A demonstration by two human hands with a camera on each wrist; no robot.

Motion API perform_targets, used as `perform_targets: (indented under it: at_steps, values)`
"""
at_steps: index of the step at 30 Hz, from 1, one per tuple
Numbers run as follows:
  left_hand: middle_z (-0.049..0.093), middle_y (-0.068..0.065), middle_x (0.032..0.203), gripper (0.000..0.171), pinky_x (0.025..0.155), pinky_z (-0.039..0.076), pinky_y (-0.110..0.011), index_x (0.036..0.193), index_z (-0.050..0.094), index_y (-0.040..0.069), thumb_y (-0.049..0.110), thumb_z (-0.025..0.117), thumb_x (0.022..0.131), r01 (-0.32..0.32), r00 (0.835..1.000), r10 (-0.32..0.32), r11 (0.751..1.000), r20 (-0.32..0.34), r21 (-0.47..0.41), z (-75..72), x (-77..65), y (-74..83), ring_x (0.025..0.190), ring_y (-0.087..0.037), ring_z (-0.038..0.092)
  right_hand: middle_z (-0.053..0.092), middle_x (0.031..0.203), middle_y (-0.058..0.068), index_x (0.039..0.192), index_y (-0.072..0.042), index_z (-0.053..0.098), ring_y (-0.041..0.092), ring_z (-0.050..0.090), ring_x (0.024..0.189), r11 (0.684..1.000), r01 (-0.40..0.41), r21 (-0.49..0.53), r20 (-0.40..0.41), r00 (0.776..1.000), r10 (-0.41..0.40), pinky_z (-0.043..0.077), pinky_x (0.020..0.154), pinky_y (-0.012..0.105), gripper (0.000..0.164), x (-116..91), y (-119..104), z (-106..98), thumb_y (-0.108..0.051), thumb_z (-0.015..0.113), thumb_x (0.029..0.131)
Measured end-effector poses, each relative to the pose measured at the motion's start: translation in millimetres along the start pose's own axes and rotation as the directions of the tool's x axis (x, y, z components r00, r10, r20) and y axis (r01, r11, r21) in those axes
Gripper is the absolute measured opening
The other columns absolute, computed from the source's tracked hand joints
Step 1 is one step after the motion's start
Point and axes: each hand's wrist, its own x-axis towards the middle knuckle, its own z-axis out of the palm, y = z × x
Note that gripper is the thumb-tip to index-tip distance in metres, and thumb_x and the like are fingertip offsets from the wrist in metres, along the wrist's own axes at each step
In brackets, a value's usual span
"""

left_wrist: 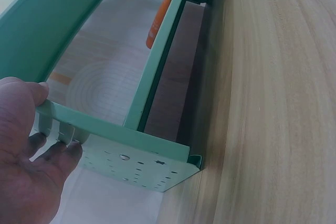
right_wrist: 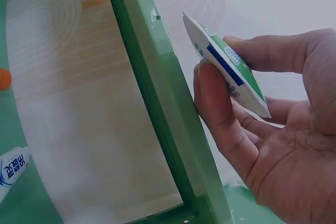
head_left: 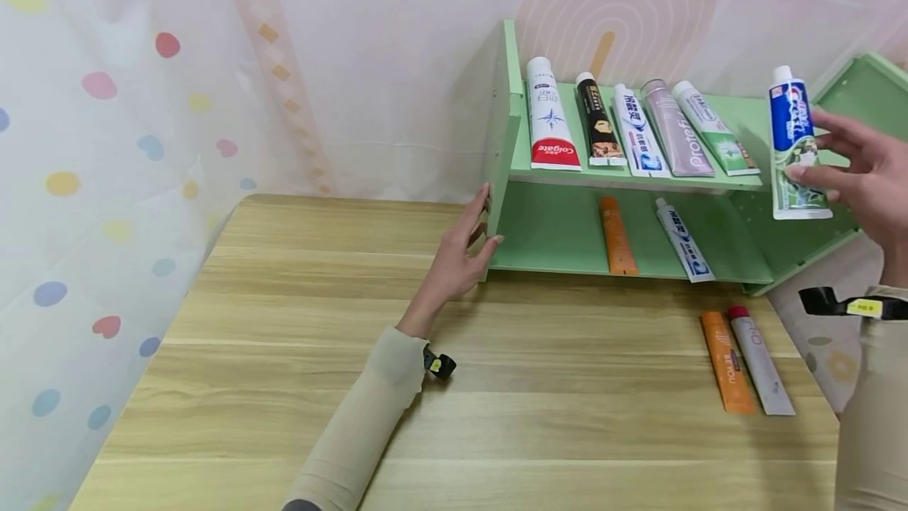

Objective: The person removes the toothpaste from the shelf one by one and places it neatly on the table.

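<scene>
1. The left hand (head_left: 461, 255) grips the left end panel of the green shelf (head_left: 505, 180), thumb on the front edge and fingers (left_wrist: 58, 153) curled behind the panel. Judging by that clasp, it is steadying the shelf on the tabletop (head_left: 284, 353).
2. On the shelf's upper board five tubes lie side by side, caps toward the wall: the Colgate tube (head_left: 549, 121) nearest the left panel, then a black tube (head_left: 598, 121), a blue-and-white tube (head_left: 637, 132), a grey tube (head_left: 675, 132) and a green-and-white tube (head_left: 712, 132). Lying flat keeps them from rolling.
3. On the lower board, an orange tube (head_left: 617, 236) sits below the middle of that row, with a white tube (head_left: 682, 241) to its right, apart from it.
4. In front of the shelf's right end, another orange tube (head_left: 727, 361) and a silver tube with a red cap (head_left: 761, 361) lie just beside each other on the tabletop.
5. The right hand (head_left: 861, 180) holds a blue-and-green toothpaste tube (head_left: 794, 148) upright in the air, cap up, in front of the shelf's right end and level with the upper board. Thumb and fingers (right_wrist: 215, 98) pinch its flat crimped end, the other fingers spread loosely.
</scene>
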Motion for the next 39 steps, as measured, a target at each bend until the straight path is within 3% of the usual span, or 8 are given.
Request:
perform_targets:
  at_steps: [7,14,21,24,28,30,37,39]
  values:
    - [0.023,-0.004,0.171,0.081,0.117,0.046,-0.048,0.166,0.015,0.020,0.005,0.061,0.102,0.003,1.000,-0.003,1.000,-0.001,-0.003,-0.1,0.2,0.3,0.154,-0.030,0.033,0.062,0.105,-0.029,0.157,-0.027,0.042,-0.012,0.062,0.075,0.998,0.044,-0.035,-0.024,0.999,-0.045,0.041,0.050,0.010,0.069,-12,4,3,0.006,0.059,0.099]
    - [0.023,-0.005,0.171,0.081,0.118,0.046,-0.044,0.166,0.015,0.019,0.005,0.062,0.102,-0.006,1.000,0.006,1.000,-0.002,0.002,0.2,0.2,-0.3,0.154,-0.029,0.033,0.066,0.103,-0.025,0.153,-0.028,0.048,-0.008,0.066,0.072,0.997,0.074,0.035,-0.020,0.997,-0.074,0.045,0.050,0.008,0.067,-23,11,6,0.009,0.058,0.098]
    - [0.023,-0.005,0.171,0.081,0.118,0.046,-0.045,0.166,0.015,0.019,0.005,0.062,0.101,0.000,1.000,0.000,1.000,-0.004,0.001,0.2,-0.2,-0.4,0.154,-0.029,0.033,0.064,0.105,-0.026,0.155,-0.028,0.045,-0.008,0.064,0.070,0.995,0.100,-0.025,-0.009,0.995,-0.100,0.045,0.054,0.006,0.069,-34,16,8,0.009,0.057,0.099]
    - [0.023,-0.005,0.171,0.081,0.118,0.046,-0.044,0.166,0.016,0.019,0.005,0.062,0.101,0.003,1.000,-0.003,1.000,-0.005,0.000,0.0,-0.1,-0.2,0.154,-0.029,0.033,0.065,0.106,-0.025,0.155,-0.027,0.045,-0.007,0.065,0.069,0.993,0.114,0.002,0.001,0.993,-0.114,0.049,0.058,0.004,0.069,-38,20,8,0.011,0.056,0.098]
    - [0.023,-0.005,0.171,0.081,0.118,0.046,-0.044,0.166,0.016,0.019,0.006,0.062,0.101,0.001,1.000,-0.001,1.000,-0.004,-0.002,-0.1,-0.1,0.3,0.154,-0.029,0.033,0.067,0.108,-0.019,0.155,-0.022,0.046,-0.004,0.067,0.068,0.982,0.144,0.125,0.018,0.989,-0.147,0.053,0.063,0.004,0.069,-43,26,9,0.015,0.055,0.097]
    - [0.023,-0.004,0.171,0.081,0.118,0.046,-0.043,0.166,0.016,0.019,0.006,0.062,0.101,0.003,1.000,-0.003,1.000,-0.002,-0.004,-0.1,-0.2,0.9,0.155,-0.029,0.032,0.066,0.108,-0.019,0.155,-0.022,0.046,-0.005,0.066,0.067,0.983,0.154,0.101,0.004,0.988,-0.155,0.052,0.064,0.003,0.069,-46,29,11,0.014,0.056,0.097]
    - [0.023,-0.003,0.172,0.081,0.118,0.045,-0.042,0.166,0.015,0.021,0.006,0.062,0.102,0.020,1.000,-0.020,1.000,0.005,0.000,-0.1,-0.5,1.8,0.155,-0.027,0.032,0.066,0.111,-0.015,0.155,-0.019,0.045,-0.005,0.070,0.072,0.973,0.170,0.157,-0.001,0.985,-0.172,0.053,0.067,0.003,0.069,-57,40,12,0.016,0.055,0.097]
    - [0.023,-0.002,0.172,0.080,0.118,0.045,-0.041,0.166,0.015,0.021,0.007,0.061,0.102,0.024,1.000,-0.024,1.000,0.004,0.004,-0.4,-0.2,1.9,0.155,-0.027,0.032,0.066,0.113,-0.017,0.156,-0.019,0.044,-0.006,0.070,0.075,0.978,0.172,0.122,-0.003,0.985,-0.173,0.053,0.068,0.003,0.068,-60,43,12,0.014,0.055,0.098]
